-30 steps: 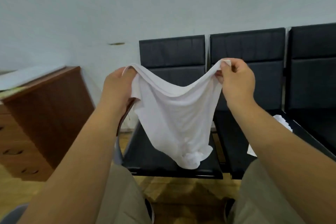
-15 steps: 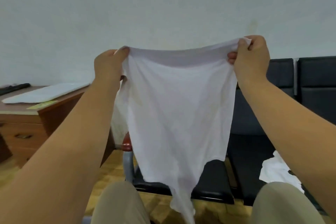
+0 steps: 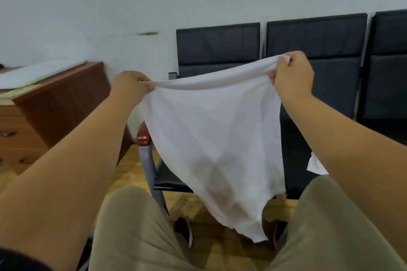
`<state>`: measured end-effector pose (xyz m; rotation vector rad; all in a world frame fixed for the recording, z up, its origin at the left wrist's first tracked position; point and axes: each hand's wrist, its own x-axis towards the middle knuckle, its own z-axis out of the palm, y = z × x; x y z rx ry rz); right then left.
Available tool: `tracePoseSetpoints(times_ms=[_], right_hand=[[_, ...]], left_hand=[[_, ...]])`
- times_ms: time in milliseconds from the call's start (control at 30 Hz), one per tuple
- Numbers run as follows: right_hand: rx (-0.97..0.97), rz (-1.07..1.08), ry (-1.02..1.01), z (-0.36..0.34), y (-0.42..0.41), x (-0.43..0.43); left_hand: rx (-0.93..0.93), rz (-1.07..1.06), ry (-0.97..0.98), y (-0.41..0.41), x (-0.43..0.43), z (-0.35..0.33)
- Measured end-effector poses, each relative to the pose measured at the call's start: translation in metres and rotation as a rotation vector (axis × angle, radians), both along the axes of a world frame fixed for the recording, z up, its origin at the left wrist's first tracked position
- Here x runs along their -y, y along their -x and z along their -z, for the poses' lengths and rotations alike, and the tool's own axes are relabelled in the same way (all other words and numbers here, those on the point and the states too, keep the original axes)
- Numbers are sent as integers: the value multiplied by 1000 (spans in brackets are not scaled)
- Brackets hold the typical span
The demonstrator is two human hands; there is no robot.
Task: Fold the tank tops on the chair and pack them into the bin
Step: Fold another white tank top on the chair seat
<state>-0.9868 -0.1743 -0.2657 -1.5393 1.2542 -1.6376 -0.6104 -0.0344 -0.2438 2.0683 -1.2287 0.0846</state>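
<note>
Left hand [image 3: 132, 86] and right hand [image 3: 293, 75] each pinch one end of the white tank top's [image 3: 211, 138] upper edge, so it's stretched between them in the air.

Looks to me like the spread-it-out step right before the first fold. The top hangs below and between the hands, in front of the black chair [image 3: 218, 44] and above the person's knees, not lying on any seat. My guess is the next move means laying it flat on the seat beyond the hands, or bringing the hands together to halve it, with the edge kept taut so it doesn't bunch. Can't make out the straps or which end is up, and the cloth hides the seat behind it. Another white piece [image 3: 315, 165] peeks out under the right forearm, mostly covered. No bin in view.
</note>
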Motion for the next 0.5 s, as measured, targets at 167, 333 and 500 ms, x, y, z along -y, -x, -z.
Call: tracePoseSetpoints(times_ms=[167,333,500], right_hand=[[-52,31,-75,59,-8,35],[-91,64,-158,106,-18,79],[-95,59,-219,145,-26,129]], left_hand=[[45,-32,-103,-14,37,53],[-81,-92,-67,-24,78,100],[-55,-179,-117,-49,132,138]])
